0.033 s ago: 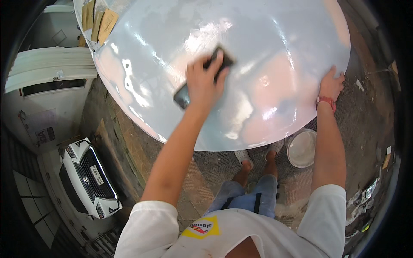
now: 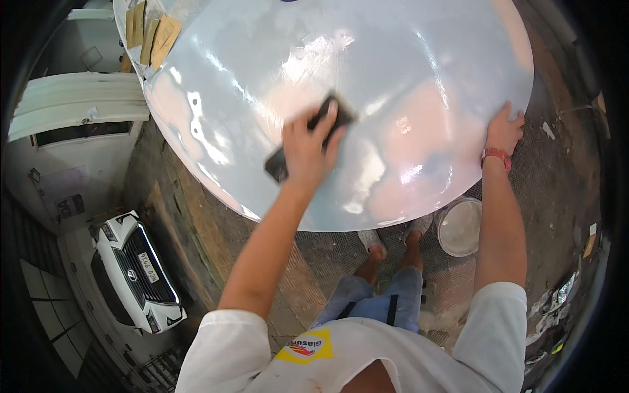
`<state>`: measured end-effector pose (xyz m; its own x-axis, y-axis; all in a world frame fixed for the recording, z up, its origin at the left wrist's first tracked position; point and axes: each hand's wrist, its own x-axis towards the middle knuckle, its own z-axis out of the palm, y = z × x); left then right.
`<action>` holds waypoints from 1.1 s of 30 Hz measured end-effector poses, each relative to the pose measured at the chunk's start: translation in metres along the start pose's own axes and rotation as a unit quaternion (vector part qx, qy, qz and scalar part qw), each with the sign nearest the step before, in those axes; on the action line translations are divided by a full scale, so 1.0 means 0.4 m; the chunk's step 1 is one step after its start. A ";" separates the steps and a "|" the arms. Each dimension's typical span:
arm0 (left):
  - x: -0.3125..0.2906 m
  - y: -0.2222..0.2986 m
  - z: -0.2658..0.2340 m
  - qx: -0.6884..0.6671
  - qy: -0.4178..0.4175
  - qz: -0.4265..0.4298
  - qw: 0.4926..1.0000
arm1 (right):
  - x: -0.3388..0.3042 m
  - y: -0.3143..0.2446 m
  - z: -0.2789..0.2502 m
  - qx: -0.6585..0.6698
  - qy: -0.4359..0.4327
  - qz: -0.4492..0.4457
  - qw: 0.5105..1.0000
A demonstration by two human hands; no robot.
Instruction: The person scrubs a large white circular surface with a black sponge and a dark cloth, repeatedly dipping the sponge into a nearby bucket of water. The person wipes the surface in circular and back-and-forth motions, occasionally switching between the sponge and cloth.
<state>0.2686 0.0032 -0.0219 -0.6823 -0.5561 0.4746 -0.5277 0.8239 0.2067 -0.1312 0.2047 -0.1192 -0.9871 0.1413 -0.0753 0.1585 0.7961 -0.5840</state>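
A large, curved, glossy panel (image 2: pixel 367 59), whitish grey with pinkish patches and bright wet-looking reflections, spreads out in front of me. My left hand (image 2: pixel 306 147) is closed over a long dark sanding block (image 2: pixel 278 165), which lies slantwise against the panel's surface and is slightly blurred. Its underside is hidden. At the panel's right rim is my right hand (image 2: pixel 504 133), with a red band on the wrist. Its thumb side lies on the surface while the other fingers bend over the edge, partly out of sight.
Below the right rim, a round bucket (image 2: pixel 459 226) with pale contents stands on the floor beside my feet. Flat brown pieces (image 2: pixel 166 40) lie at the panel's far left. A white car (image 2: pixel 135 272) is parked at lower left. Crumpled litter (image 2: pixel 553 314) lies at right.
My left hand and the sanding block have slid a short way toward me over the panel. A dark object's edge now shows at the top. My right hand stays put.
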 end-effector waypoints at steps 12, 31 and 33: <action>0.136 -0.114 -0.019 0.047 0.047 -0.103 0.992 | -0.010 0.002 0.016 -0.001 -0.006 -0.006 1.000; -0.194 -0.069 -0.050 0.051 0.046 -0.181 0.981 | -0.007 -0.011 -0.007 -0.010 0.007 0.001 1.000; -0.305 -0.019 -0.083 0.041 0.042 -0.203 0.977 | -0.009 -0.010 0.001 -0.002 0.005 -0.001 1.000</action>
<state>0.3726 0.0685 -0.0531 -0.3664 -0.8211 0.4377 -0.7869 0.5245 0.3251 -0.1282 0.2009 -0.1167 -0.9872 0.1458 -0.0651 0.1563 0.7984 -0.5815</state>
